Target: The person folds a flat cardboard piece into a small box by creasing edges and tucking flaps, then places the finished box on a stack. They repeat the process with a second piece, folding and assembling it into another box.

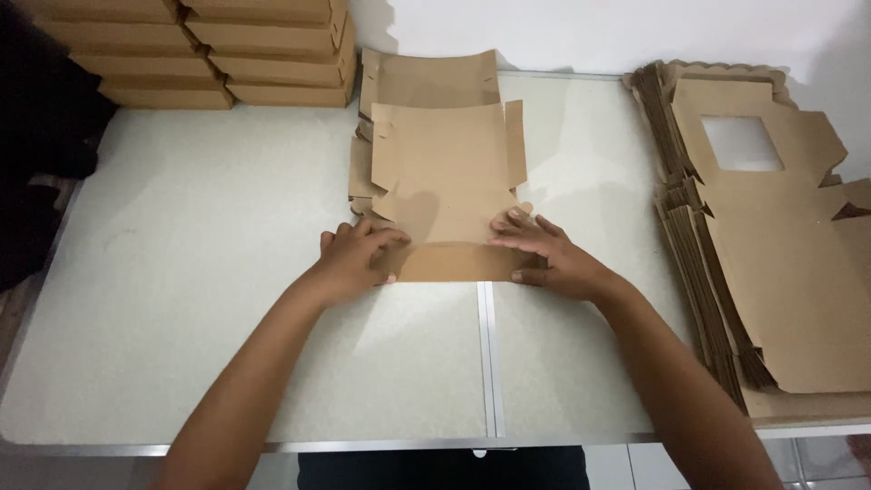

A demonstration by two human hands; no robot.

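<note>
Both flat: left hand (352, 261) and right hand (544, 256) press the cardboard blank (446, 177).

Flat blanks (771, 245) right of box blank (445, 181)

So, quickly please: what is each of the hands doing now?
Left hand: open, fingers pressing on the flat cardboard box blank.
Right hand: open, pressing the same blank.

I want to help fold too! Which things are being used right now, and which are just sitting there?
In use:
- flat brown cardboard box blank, pressed down by the left hand and right hand

Just sitting there:
- pile of flat blanks with windows, at the right
- stack of finished boxes, far left corner
- black cloth, left edge
</note>
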